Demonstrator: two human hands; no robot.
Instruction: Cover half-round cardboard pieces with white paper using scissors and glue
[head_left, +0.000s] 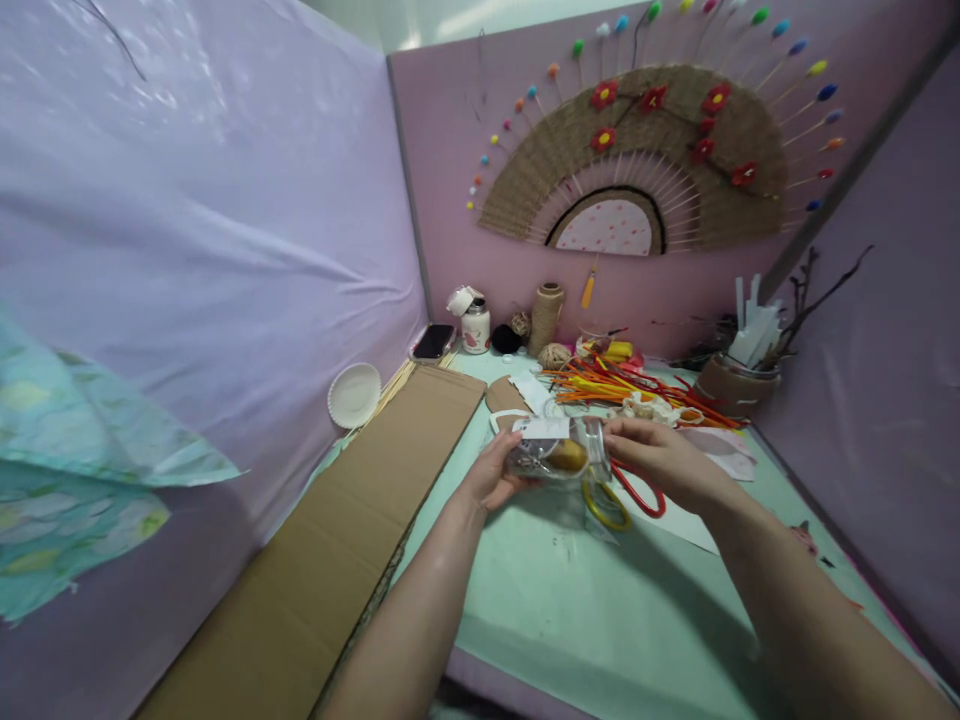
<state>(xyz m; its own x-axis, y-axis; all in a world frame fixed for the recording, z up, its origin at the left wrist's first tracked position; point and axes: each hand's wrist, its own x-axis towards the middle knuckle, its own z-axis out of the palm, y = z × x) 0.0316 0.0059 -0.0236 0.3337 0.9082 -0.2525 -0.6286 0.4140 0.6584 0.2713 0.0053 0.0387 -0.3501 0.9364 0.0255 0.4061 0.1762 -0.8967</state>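
Note:
A clear jar (536,462) with a white label is held sideways above the table, its threaded mouth facing right. My left hand (495,475) is closed round its base end. My right hand (652,455) has its fingers closed at the mouth rim; whether they also hold something small there is hidden. A yellow-brown shape shows through the jar wall, and I cannot tell what it is. Just below the jar, a yellow loop (606,508) and a red loop (646,495), looking like scissor handles, lie on the table beside white paper (686,525).
Long cardboard (360,510) runs along the left, with a white fluted dish (355,396) beside it. Behind are a phone (434,343), an open white bottle (475,328), a twine spool (547,318), orange and red strips (607,382), and a pot (739,385) holding twigs.

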